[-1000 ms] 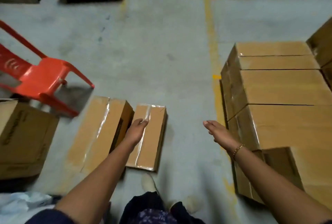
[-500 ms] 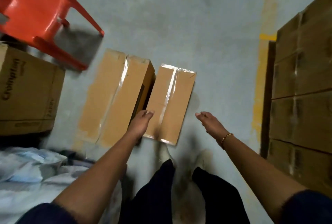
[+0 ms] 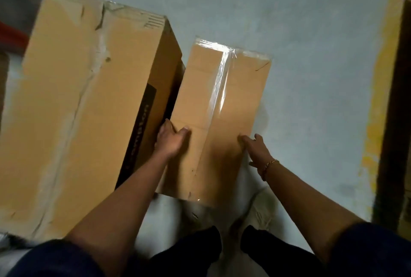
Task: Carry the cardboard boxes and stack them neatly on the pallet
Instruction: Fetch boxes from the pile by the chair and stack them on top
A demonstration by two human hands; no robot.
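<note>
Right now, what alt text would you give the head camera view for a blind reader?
Seen from above, a person bends over a narrow taped cardboard box on a grey concrete floor, left hand and right hand gripping its two long sides. A bigger box lies close beside it on the left; a yellow floor line runs on the right.

narrow brown cardboard box (image 3: 222, 116), centre: matt paper face, smooth. clear tape strip (image 3: 220, 81) down its seam is glossy and catches glare. large brown cardboard box (image 3: 89, 99) at 9 o'clock: matt, scuffed, top layer torn along dull tape. grey concrete floor (image 3: 311, 32): matt, mottled. yellow painted floor line (image 3: 378, 99) at 3 o'clock: chipped. thin gold-coloured metal chain bracelet (image 3: 268, 165): shiny.
</note>
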